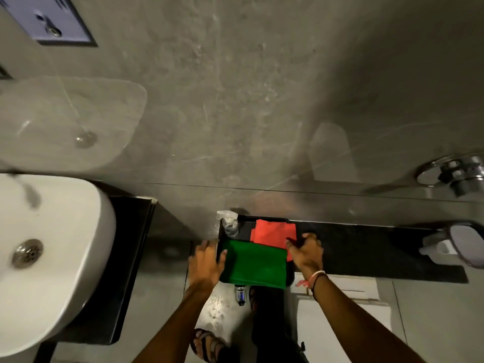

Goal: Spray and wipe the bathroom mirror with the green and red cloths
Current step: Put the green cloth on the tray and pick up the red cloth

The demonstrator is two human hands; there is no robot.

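While I look down from the head camera, my left hand point(207, 260) rests at the left edge of a black tray point(245, 226). Its fingers are loosely spread and its thumb touches the near-left corner of the green cloth point(255, 265). It has no closed grip on anything that I can see.

My right hand point(306, 254) sits at the tray's right side, fingers curled down where the red cloth point(272, 231) and the green cloth meet. Whether that grip has pinched cloth or only presses on it, I cannot tell. A band point(315, 276) circles that wrist.

The green cloth lies folded flat on the near half of the tray, and the red cloth lies folded behind it, partly tucked under its far edge. A clear spray bottle point(229, 225) stands upright at the tray's far-left corner, just beside the red cloth.

The tray sits on a dark ledge point(366, 247) against the grey wall point(235, 100). A white basin point(52, 244) is well apart to the left. A chrome tap fitting point(455, 174) is on the wall at the far right. Below, I see a sandalled foot point(207, 344) on the floor.
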